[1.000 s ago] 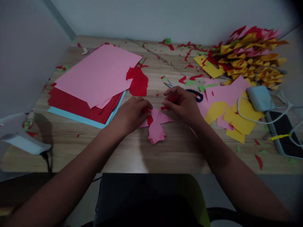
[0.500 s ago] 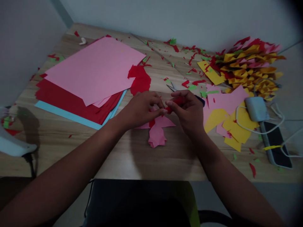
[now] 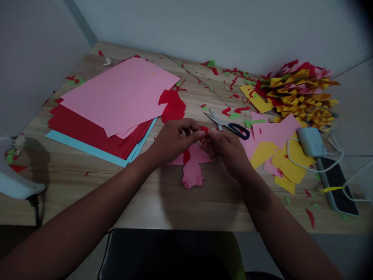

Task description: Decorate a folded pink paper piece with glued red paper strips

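Between my two hands is a small piece of red paper, partly hidden by the fingers. My left hand pinches its left side with thumb and index finger. On its right side, the fingertips of my right hand are closed on it. Beneath my hands, a pink paper piece lies on the table, and a folded pink shape sits just in front of it. Behind my right hand lie scissors with dark blue handles, blades apart. A larger red paper piece rests behind my left hand.
Stacked pink sheets, red sheets and light blue sheets lie at the left. Right are yellow scraps, a white charger, a phone and a pile of folded papers. A white device stands far left.
The view has tilted, so the table sits lower. My right hand has turned and lowered relative to the scissors, uncovering their handles; less of the red piece shows.
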Demonstrator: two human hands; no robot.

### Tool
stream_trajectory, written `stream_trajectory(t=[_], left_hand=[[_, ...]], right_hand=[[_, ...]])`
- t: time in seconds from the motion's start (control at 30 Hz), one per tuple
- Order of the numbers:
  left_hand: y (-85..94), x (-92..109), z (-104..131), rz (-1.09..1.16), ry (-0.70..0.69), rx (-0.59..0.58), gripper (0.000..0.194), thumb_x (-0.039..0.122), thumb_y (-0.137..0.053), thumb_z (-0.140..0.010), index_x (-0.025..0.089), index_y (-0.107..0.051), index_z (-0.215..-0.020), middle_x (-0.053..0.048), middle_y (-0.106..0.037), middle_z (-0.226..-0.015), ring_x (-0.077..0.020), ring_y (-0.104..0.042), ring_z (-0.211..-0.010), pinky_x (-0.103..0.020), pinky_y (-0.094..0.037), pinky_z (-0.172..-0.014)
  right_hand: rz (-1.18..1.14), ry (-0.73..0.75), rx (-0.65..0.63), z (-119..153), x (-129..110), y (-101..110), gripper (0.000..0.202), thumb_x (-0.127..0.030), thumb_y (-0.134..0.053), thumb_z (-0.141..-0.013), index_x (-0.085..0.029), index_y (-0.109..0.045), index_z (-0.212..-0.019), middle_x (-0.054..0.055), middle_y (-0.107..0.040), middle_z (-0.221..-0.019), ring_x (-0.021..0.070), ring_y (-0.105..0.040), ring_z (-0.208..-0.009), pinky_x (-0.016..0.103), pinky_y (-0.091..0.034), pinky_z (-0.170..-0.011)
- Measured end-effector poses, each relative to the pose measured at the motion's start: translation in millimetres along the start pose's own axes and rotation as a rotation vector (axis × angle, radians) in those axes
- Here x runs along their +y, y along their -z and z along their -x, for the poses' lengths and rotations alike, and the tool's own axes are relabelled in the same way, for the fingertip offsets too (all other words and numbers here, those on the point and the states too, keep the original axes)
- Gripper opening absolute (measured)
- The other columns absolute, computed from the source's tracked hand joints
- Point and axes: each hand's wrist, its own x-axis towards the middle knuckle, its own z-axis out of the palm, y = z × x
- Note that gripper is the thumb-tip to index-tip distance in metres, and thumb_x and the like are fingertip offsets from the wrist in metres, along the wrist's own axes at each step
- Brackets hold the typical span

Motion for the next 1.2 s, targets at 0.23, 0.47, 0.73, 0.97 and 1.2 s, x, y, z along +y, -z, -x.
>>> stream_trajectory(t=[0.23, 0.47, 0.73, 0.97, 1.2], left_hand=[[0.9, -1.2, 1.0, -0.026, -0.043, -0.091, 0.016, 0.029, -0.066, -0.089, 0.017, -0.069, -0.079, -0.001, -0.071, -0.083, -0.0126, -0.061, -0.076, -0.027, -0.044, -0.071], [-0.3, -5.0, 1.2, -0.063, -0.084, -0.091, 0.012, 0.024, -0.065, -0.089, 0.018, -0.068, -0.079, -0.001, -0.071, -0.082, -0.0123, -0.061, -0.075, -0.027, -0.045, -0.071], [23.3, -8.7, -5.6, -0.260, -0.005, -0.239, 0.016, 0.032, -0.064, -0.088, 0.019, -0.072, -0.091, 0.000, -0.071, -0.081, -0.0126, -0.059, -0.069, -0.026, -0.042, -0.064], [28.0, -21.5, -9.9, -0.531, -0.034, -0.476, 0.009, 0.024, -0.067, -0.076, 0.019, -0.070, -0.082, -0.002, -0.070, -0.080, -0.0152, -0.058, -0.071, -0.027, -0.036, -0.062], [25.9, -27.3, -10.5, -0.537, -0.044, -0.463, 0.009, 0.029, -0.067, -0.078, 0.020, -0.067, -0.079, -0.001, -0.067, -0.077, -0.0148, -0.056, -0.069, -0.029, -0.033, -0.062]], right_hand=[[-0.201, 0.140, 0.086, -6.0, 7.2, -1.8, 0.030, -0.046, -0.083, -0.075, -0.027, -0.072, -0.095, -0.005, -0.063, -0.077, 0.0088, -0.054, -0.062, 0.024, -0.050, -0.061], [-0.098, 0.147, 0.074, -4.7, 5.9, -3.9, 0.029, -0.046, -0.083, -0.075, -0.022, -0.068, -0.079, -0.003, -0.064, -0.071, 0.0102, -0.056, -0.060, 0.027, -0.050, -0.061], [0.398, 0.275, 0.073, -3.6, -0.7, 11.6, 0.024, -0.035, -0.078, -0.080, -0.019, -0.066, -0.066, -0.003, -0.060, -0.062, 0.0108, -0.050, -0.058, 0.027, -0.038, -0.058], [0.516, 0.157, -0.085, -7.8, 7.6, 14.6, 0.023, -0.035, -0.080, -0.074, -0.018, -0.066, -0.069, -0.002, -0.061, -0.063, 0.0116, -0.051, -0.059, 0.026, -0.035, -0.055], [0.510, 0.109, -0.101, -5.1, 3.6, 5.8, 0.029, -0.039, -0.078, -0.075, -0.017, -0.063, -0.064, -0.002, -0.057, -0.061, 0.0109, -0.046, -0.059, 0.026, -0.033, -0.055]])
